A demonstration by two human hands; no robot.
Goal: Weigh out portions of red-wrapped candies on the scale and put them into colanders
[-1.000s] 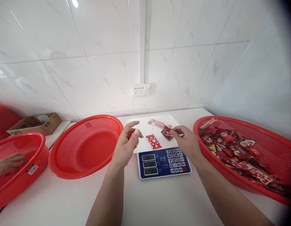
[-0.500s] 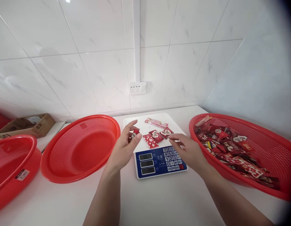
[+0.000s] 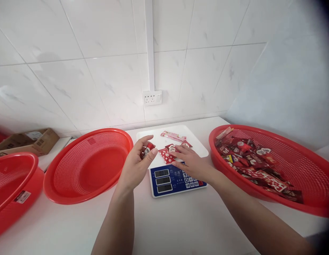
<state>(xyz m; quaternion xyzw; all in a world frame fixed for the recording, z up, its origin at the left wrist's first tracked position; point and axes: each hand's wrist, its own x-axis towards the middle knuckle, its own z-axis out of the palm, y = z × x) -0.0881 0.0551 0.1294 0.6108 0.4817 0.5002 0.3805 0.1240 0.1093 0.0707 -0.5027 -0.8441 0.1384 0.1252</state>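
My left hand [image 3: 135, 163] is closed around a small red wrapped snack [image 3: 148, 150] with white and dark print, above the left side of the white scale pan [image 3: 199, 145]. Fingers spread, my right hand [image 3: 189, 161] reaches over the packets at the pan's front and partly covers them; whether it presses on them I cannot tell. Beneath its fingertips are a red packet with white dots [image 3: 166, 156] and dark red packets [image 3: 170, 147] with white labels. Farther back on the pan lies a long pink packet [image 3: 173, 136]. The scale's blue keypad panel [image 3: 177, 181] is partly under my right hand.
A large red basket [image 3: 318, 177] with many snack packets stands at the right. Left of the scale is a red basket [image 3: 100, 170] with a bare bottom. Another red basket [image 3: 15, 198] and a cardboard box [image 3: 44, 141] stand farther left. A tiled wall [image 3: 111, 81] rises behind.
My right hand has moved left and its fingers have spread over the packets on the pan. My left hand keeps hold of the small red snack. The view has shifted slightly.
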